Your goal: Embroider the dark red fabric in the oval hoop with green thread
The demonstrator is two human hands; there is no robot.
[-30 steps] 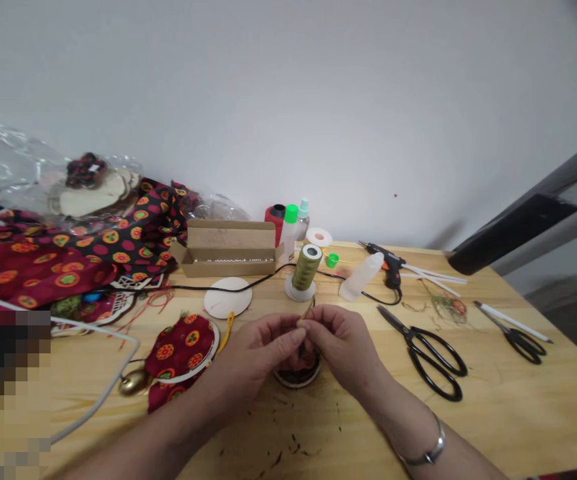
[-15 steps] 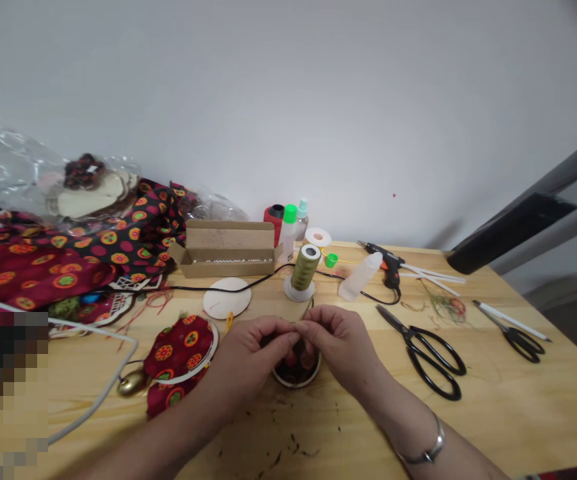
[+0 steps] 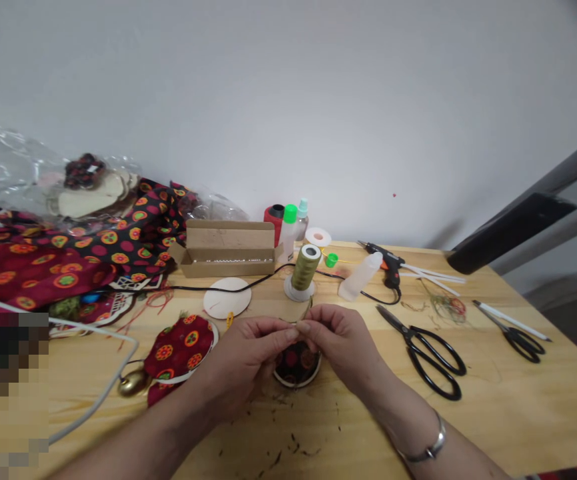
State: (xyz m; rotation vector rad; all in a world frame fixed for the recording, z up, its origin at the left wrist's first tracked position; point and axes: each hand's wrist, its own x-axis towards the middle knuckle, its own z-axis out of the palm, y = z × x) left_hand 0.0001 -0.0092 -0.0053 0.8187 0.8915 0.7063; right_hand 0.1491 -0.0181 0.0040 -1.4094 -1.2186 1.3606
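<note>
As I watch from afar, the left hand and right hand meet, both pinched closed, on what I cannot tell; the dark disc lies below and between them, partly hidden, neither hand clearly nearer.

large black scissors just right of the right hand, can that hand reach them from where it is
Probably yes: the large black scissors lie uncovered close beside the right hand, with nothing seen in between, though it would first have to break its pinch beside the left hand.
</note>
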